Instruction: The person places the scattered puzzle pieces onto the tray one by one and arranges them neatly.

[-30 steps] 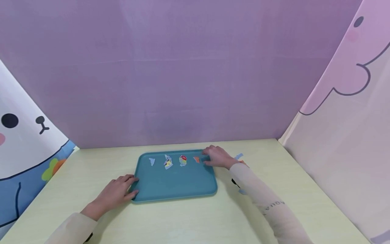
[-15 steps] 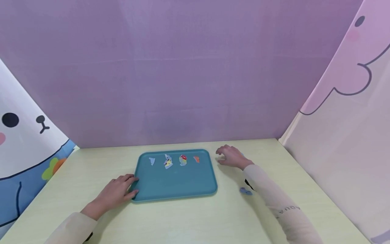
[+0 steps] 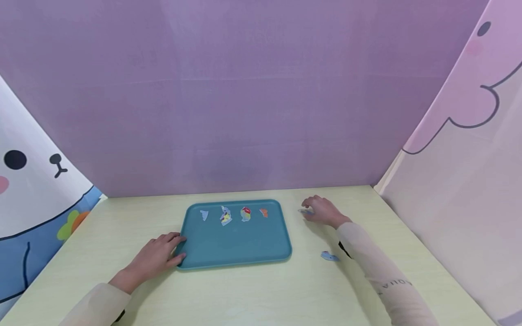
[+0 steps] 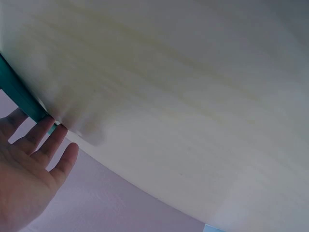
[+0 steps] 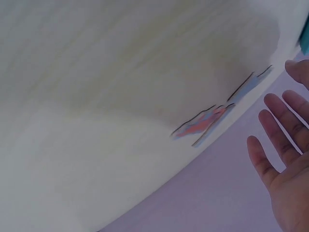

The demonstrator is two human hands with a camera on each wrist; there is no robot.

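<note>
A teal tray (image 3: 236, 249) lies on the table, with several small, irregular printed scraps, such as the red-and-yellow scrap (image 3: 245, 214), in a row along its far part. My left hand (image 3: 152, 258) rests at the tray's left rim, fingers nearly straight and fingertips on the edge. Right of the tray, my right hand (image 3: 324, 212) hovers low over the table, finger and thumb apart. A bluish scrap (image 3: 305, 211) shows between its fingertips. In the right wrist view the fingers are spread, and a blue scrap (image 5: 248, 88) and a red-and-blue scrap (image 5: 198, 126) lie on the table beside them.
Nearer to me, another blue scrap (image 3: 329, 256) lies on the pale wooden table (image 3: 240, 299), below the right forearm. A purple cloth wall (image 3: 261, 99) stands behind the table. Printed cloth panels close off the left and right sides.
My right hand has moved from the tray's far right edge rightward over the table. A bluish scrap now shows by its fingertips. The left hand and the tray stay put.
</note>
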